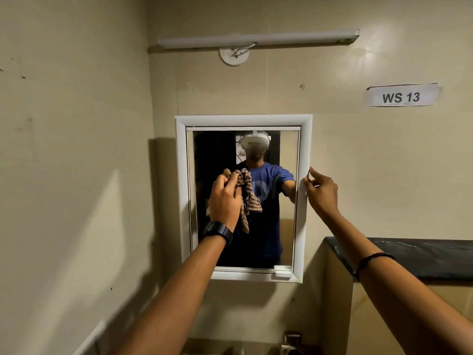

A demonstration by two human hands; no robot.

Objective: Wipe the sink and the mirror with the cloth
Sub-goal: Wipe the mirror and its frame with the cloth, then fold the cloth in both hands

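A white-framed mirror [180, 188] hangs on the beige wall straight ahead. My left hand [225, 201], with a black watch on the wrist, grips a bunched brown striped cloth [247, 193] in front of the glass at mid height. Part of the cloth hangs down below my fist. My right hand [321, 192] holds the right edge of the mirror frame, fingers pinching it. The glass reflects a person in a blue shirt wearing a headset. Only a dim strip of the sink area [230, 349] shows at the bottom edge.
A tube light [258, 38] is mounted above the mirror. A paper label reading WS 13 [401, 96] is stuck to the wall at right. A dark stone ledge [422, 257] juts out at lower right. A metal tap [291, 342] shows at the bottom.
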